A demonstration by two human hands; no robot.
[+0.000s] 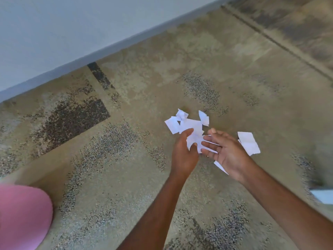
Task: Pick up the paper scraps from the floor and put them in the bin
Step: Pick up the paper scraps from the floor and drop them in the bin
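Several white paper scraps (189, 124) lie in a loose pile on the patterned carpet, right of centre. One larger scrap (248, 142) lies apart to the right, and a corner of another (220, 166) shows under my right wrist. My left hand (183, 150) hovers at the pile's near edge, fingers apart, thumb and forefinger curved around the nearest scraps. My right hand (225, 150) is beside it, palm turned up, fingers spread, over the pile's right side. Neither hand clearly grips paper. No bin is in view.
A pale wall with a baseboard (111, 49) runs diagonally across the upper left. A pink rounded shape (23, 217) fills the lower left corner. A pale object (324, 195) cuts in at the right edge. Carpet (126, 159) covers the floor.
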